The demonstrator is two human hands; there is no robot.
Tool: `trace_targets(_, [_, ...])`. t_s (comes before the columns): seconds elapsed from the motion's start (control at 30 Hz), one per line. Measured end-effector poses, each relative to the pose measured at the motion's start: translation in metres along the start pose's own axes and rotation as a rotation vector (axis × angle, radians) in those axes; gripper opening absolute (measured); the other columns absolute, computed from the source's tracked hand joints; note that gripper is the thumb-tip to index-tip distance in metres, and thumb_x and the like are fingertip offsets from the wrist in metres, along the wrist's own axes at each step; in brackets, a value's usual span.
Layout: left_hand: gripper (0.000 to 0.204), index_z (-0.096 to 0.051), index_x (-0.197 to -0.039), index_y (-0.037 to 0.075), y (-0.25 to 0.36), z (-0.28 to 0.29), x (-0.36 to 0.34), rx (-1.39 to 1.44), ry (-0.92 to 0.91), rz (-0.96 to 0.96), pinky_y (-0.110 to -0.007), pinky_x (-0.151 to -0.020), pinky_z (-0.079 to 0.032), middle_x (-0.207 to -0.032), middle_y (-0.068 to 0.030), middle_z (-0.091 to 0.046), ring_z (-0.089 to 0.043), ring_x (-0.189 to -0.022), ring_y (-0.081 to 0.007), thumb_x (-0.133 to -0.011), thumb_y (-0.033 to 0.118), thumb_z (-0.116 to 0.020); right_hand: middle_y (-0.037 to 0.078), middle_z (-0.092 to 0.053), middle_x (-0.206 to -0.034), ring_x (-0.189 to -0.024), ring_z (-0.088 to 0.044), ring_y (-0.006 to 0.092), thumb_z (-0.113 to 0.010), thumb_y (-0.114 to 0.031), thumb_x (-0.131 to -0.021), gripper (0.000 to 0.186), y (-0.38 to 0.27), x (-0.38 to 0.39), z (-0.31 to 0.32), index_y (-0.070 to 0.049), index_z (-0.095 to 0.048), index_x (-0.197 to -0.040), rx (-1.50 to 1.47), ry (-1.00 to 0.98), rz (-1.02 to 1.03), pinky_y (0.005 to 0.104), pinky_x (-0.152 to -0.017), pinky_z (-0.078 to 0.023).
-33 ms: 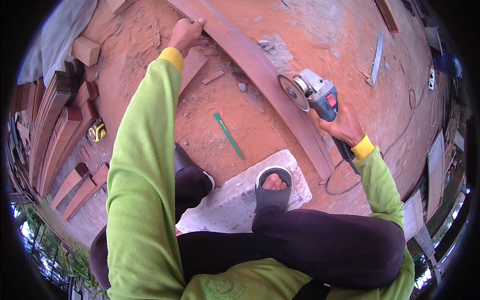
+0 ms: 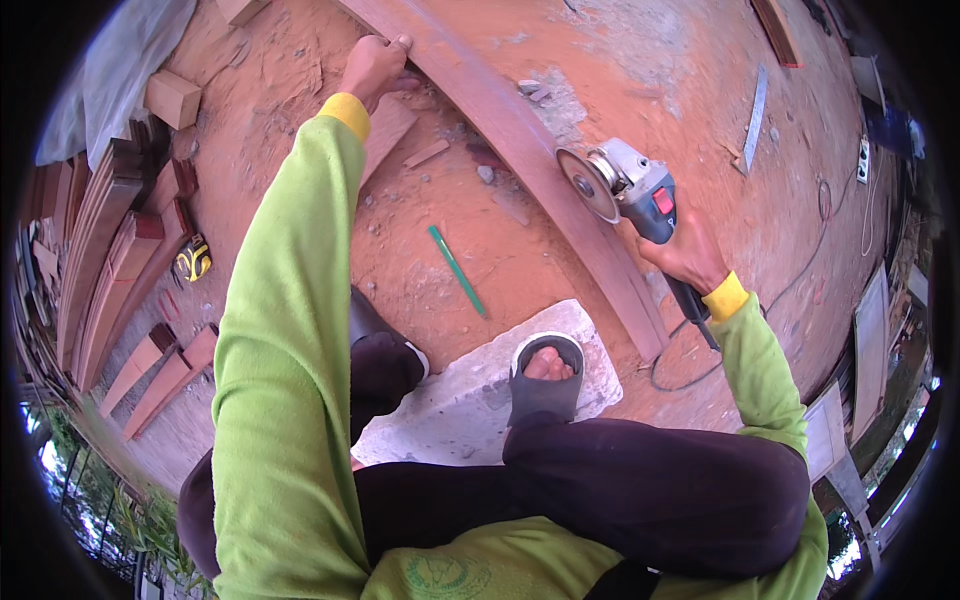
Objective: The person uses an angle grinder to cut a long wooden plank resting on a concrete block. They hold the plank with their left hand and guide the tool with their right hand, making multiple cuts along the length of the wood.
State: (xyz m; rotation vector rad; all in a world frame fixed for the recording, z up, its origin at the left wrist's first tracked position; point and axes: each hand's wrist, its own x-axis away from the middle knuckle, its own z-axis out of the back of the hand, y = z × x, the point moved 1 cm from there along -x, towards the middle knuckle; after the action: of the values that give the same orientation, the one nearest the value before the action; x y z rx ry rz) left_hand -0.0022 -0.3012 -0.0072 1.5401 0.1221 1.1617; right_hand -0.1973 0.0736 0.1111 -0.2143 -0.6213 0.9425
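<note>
A long reddish-brown wooden plank (image 2: 520, 150) runs slantwise from the top of the view down toward the right. At its far part my left hand (image 2: 373, 68) grips the near edge, thumb on top and fingers curled beneath. My right hand (image 2: 690, 248) is wrapped around the dark body of an angle grinder (image 2: 632, 185) with a red switch. The grinder's round disc (image 2: 588, 186) stands upright at the plank's right edge; whether it touches the wood I cannot tell. A cord trails from the grinder's rear end.
A green pencil-like stick (image 2: 456, 271) lies on the reddish ground. My sandalled foot rests on a pale slab (image 2: 440, 425). Curved wooden pieces (image 2: 105, 250) are stacked at left near a yellow tape measure (image 2: 194, 259). A metal strip (image 2: 754, 118) and a power socket (image 2: 863, 158) are at right.
</note>
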Motion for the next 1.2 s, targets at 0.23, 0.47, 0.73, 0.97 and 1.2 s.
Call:
trace_targets(0.23, [0.041, -0.055, -0.11, -0.018, -0.004, -0.001, -0.004, 0.07, 0.019, -0.021, -0.035, -0.063, -0.063, -0.105, -0.0236, -0.065, -0.07, -0.077, -0.0296, -0.098, 0.021, -0.056, 0.03, -0.065, -0.079, -0.075, -0.068, 0.0443, -0.074, -0.024, -0.067, 0.057, 0.0, -0.002, -0.002, 0.011, -0.051, -0.106, 0.005, 0.005, 0.002, 0.0456, -0.067, -0.053])
trace_targets(0.47, [0.043, -0.053, -0.11, -0.019, -0.003, 0.0, -0.004, 0.08, 0.021, -0.015, -0.035, -0.059, -0.063, -0.101, -0.0239, -0.064, -0.07, -0.074, -0.0295, -0.099, 0.022, -0.056, 0.029, -0.065, -0.078, -0.074, -0.069, 0.043, -0.075, -0.025, -0.068, 0.058, -0.009, -0.004, 0.002, 0.011, -0.051, -0.106, 0.018, -0.016, -0.02, 0.0448, -0.067, -0.054])
trace_targets(0.73, [0.047, -0.052, -0.118, -0.017, 0.006, -0.003, 0.006, -0.016, 0.016, 0.018, -0.031, -0.077, -0.062, -0.105, -0.0264, -0.067, -0.072, -0.084, -0.029, -0.103, 0.027, -0.046, 0.026, -0.065, -0.081, -0.076, -0.069, 0.0402, -0.075, -0.023, -0.065, 0.059, -0.003, -0.006, -0.001, 0.008, -0.05, -0.108, 0.052, -0.058, -0.08, 0.0435, -0.069, -0.053])
trace_targets(0.97, [0.047, -0.05, -0.119, -0.018, 0.003, -0.001, 0.004, -0.044, 0.021, 0.011, -0.031, -0.078, -0.062, -0.106, -0.0273, -0.066, -0.072, -0.086, -0.0291, -0.103, 0.027, -0.047, 0.028, -0.064, -0.08, -0.074, -0.068, 0.0423, -0.074, -0.024, -0.065, 0.06, -0.005, -0.009, -0.001, 0.01, -0.05, -0.109, 0.062, -0.036, -0.053, 0.0449, -0.069, -0.053])
trace_targets(1.2, [0.047, -0.051, -0.118, -0.017, 0.0, -0.002, 0.001, -0.042, 0.035, 0.001, -0.031, -0.078, -0.062, -0.107, -0.0266, -0.066, -0.072, -0.086, -0.0294, -0.103, 0.027, -0.047, 0.031, -0.064, -0.078, -0.074, -0.068, 0.045, -0.072, -0.024, -0.065, 0.062, -0.011, -0.013, 0.001, 0.013, -0.049, -0.109, 0.05, -0.052, -0.043, 0.0473, -0.067, -0.053])
